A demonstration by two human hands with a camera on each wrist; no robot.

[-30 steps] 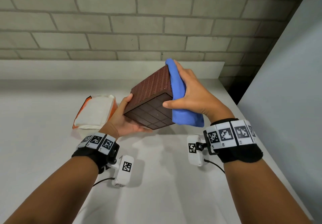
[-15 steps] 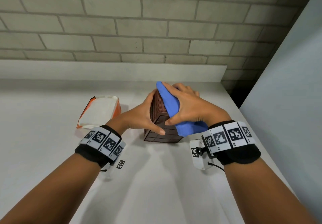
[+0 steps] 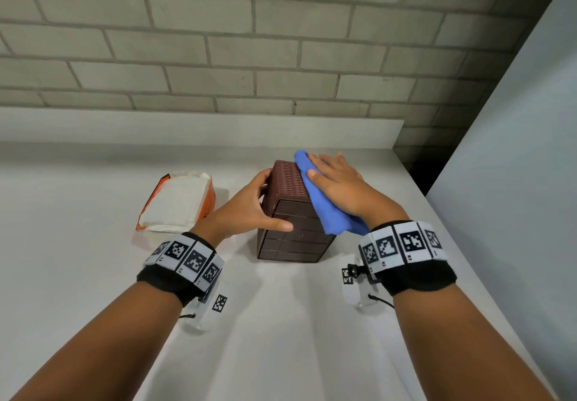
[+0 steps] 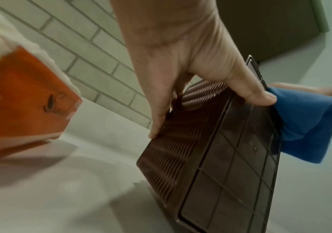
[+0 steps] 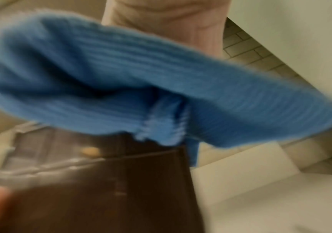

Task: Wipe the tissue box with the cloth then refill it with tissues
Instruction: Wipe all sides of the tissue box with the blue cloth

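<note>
A brown ribbed tissue box (image 3: 290, 238) stands on end on the white counter (image 3: 281, 322). My left hand (image 3: 262, 204) grips its left side, thumb across the near gridded face and fingers on the ribbed wall; the left wrist view shows the same hold on the box (image 4: 231, 157). My right hand (image 3: 337, 185) lies flat with straight fingers, pressing a folded blue cloth (image 3: 324, 210) against the box's upper right side. The cloth (image 5: 121, 78) fills the blurred right wrist view above the box (image 5: 101, 197). The box's opening is hidden.
An orange pack of white tissues (image 3: 178, 201) lies on the counter left of the box, close to my left hand. A brick wall with a low ledge (image 3: 187, 126) runs behind. A grey panel (image 3: 515, 182) bounds the counter's right edge.
The box was tilted in the air; it now stands on the counter. My left hand shifted from beneath it to its left side. My right hand stayed on the cloth and flattened.
</note>
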